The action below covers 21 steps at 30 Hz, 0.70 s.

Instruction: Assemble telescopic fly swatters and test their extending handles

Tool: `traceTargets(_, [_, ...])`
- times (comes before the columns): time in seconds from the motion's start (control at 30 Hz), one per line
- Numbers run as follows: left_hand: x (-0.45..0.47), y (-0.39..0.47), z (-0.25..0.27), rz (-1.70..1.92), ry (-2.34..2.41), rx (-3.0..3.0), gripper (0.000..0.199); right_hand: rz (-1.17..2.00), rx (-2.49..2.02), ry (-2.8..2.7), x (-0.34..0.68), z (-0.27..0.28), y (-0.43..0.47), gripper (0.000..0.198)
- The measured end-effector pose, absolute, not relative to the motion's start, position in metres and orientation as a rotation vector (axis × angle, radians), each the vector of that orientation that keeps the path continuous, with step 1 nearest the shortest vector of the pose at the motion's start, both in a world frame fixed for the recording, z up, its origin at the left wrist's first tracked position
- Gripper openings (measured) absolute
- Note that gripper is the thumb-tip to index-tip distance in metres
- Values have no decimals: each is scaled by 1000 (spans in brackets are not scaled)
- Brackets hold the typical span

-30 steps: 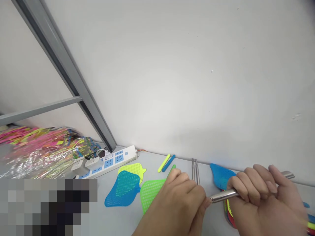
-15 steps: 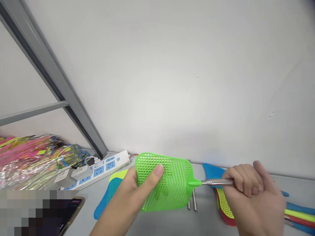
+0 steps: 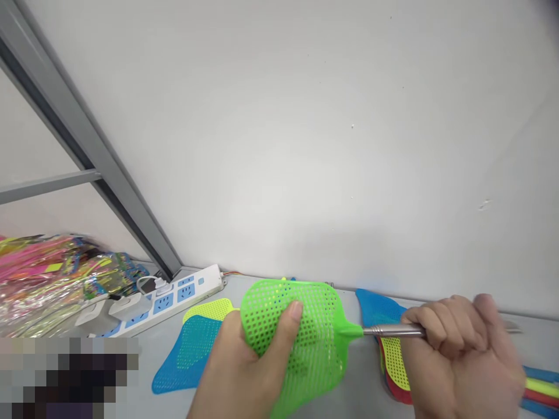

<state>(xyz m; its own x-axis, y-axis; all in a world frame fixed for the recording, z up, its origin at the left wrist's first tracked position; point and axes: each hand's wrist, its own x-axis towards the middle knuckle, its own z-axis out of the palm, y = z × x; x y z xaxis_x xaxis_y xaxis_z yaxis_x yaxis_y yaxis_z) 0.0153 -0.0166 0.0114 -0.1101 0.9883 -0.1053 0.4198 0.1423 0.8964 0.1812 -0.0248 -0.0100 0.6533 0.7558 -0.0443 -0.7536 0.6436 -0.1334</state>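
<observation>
A bright green fly swatter head [image 3: 314, 326], full of small holes, is pinched by my left hand [image 3: 251, 361], thumb on its face and fingers behind. Its narrow neck meets a metal rod [image 3: 393, 330], which my right hand [image 3: 463, 349] grips in a closed fist; the rod's end pokes out past the fist on the right. Blue swatter head [image 3: 192, 355] and yellow swatter head [image 3: 213, 308] lie on the table left of my left hand. More heads, a blue one [image 3: 378, 305] and a yellow one [image 3: 396, 361] over red, lie stacked behind and below the rod.
A white power strip [image 3: 174, 297] with plugged-in adapters runs along the table at left. Behind it are plastic-wrapped colourful goods [image 3: 65, 279] and a grey metal frame [image 3: 109, 157]. Blue, yellow and red handles [image 3: 544, 387] lie at far right. A white wall rises behind the table.
The green swatter head has tilted, its lower edge now reaching further down. My right hand has shifted slightly right and down along with the rod. The camera view has moved a little.
</observation>
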Motion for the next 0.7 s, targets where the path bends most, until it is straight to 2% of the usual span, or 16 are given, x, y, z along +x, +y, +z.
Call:
traceTargets(0.1, [21, -8, 7, 924, 1524, 1451, 28, 760, -242, -81, 182, -7, -31, 40])
traceTargets(0.37, [17, -5, 6, 903, 1411, 1456, 31, 729, -249, -43, 183, -5, -32, 41])
traceTargets(0.7, [15, -7, 10, 911, 1345, 1296, 30, 837, -43, 25, 184, -10, -27, 38])
